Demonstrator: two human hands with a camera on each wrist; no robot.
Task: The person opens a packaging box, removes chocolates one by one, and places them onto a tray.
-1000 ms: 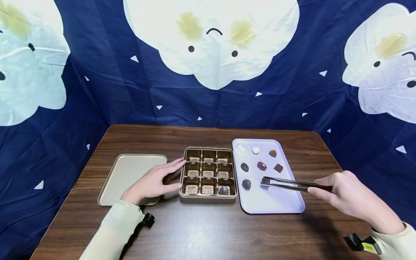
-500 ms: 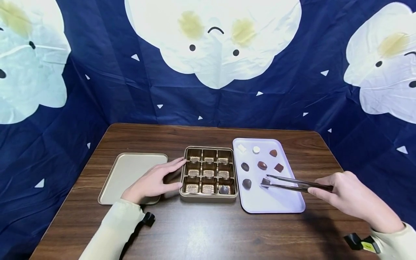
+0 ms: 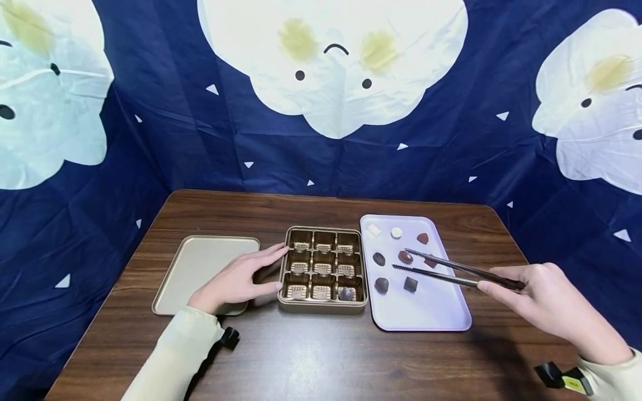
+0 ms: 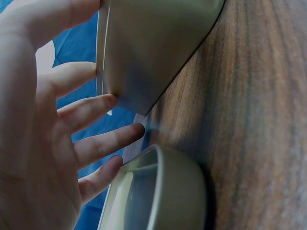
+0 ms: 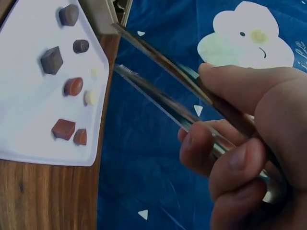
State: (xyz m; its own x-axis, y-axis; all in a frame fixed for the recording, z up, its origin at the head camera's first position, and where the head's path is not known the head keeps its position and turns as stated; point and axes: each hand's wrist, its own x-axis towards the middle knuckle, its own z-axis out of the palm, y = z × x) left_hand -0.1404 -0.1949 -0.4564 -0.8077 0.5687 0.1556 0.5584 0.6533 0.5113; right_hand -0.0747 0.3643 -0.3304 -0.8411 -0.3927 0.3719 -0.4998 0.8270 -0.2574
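My right hand (image 3: 539,301) grips black tongs (image 3: 441,276) over the lavender tray (image 3: 426,312). Their tips stand apart with nothing pinched between them. The upper tip is near an oval brown chocolate (image 3: 405,257); nearer me lies a square dark chocolate (image 3: 411,284), beside a rounded dark one (image 3: 382,285). A tong arm partly covers a square brown chocolate. With fingers extended, my left hand (image 3: 233,284) touches the left side of a gold box (image 3: 321,307). Its divided insert holds one dark chocolate (image 3: 346,293) in the front right compartment.
A flat gold lid or tray (image 3: 200,262) lies left of the box, partly under my left hand. White chocolates (image 3: 373,230) and a brown one (image 3: 423,238) sit at the lavender tray's far end. Blue cloth (image 3: 311,161) hangs behind the wooden table (image 3: 301,356).
The tongs have released the square dark chocolate, lifted away toward the far side and spread wider. That chocolate stays on the tray. My left hand keeps its place at the box.
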